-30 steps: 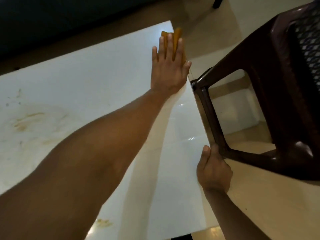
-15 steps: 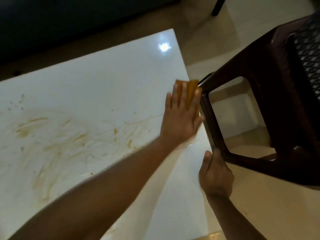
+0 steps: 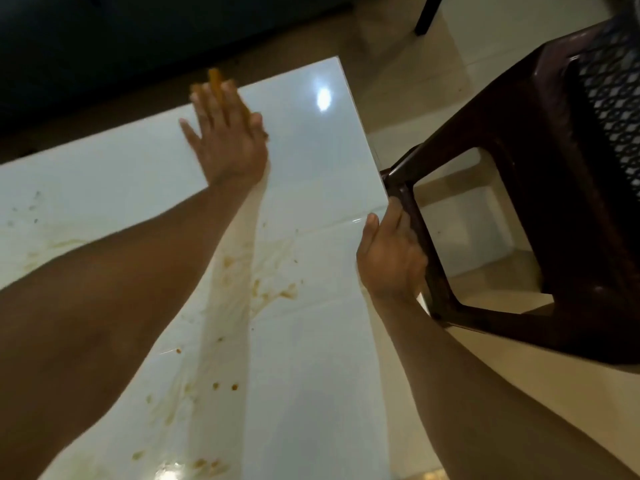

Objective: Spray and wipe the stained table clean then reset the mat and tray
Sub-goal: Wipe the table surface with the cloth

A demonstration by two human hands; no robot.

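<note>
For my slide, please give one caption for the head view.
Left hand presses an orange cloth on the stained white table; right hand grips its edge.

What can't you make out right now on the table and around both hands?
- Orange cloth: mostly under the left hand, and motion-blurred; head view.
- Stains: the left forearm hides part of them; the bottom and left frame edges cut off more of the table.
- Right hand: its fingertips are hidden behind the table edge and chair frame.
- Spray bottle, mat, tray: none in frame.
</note>
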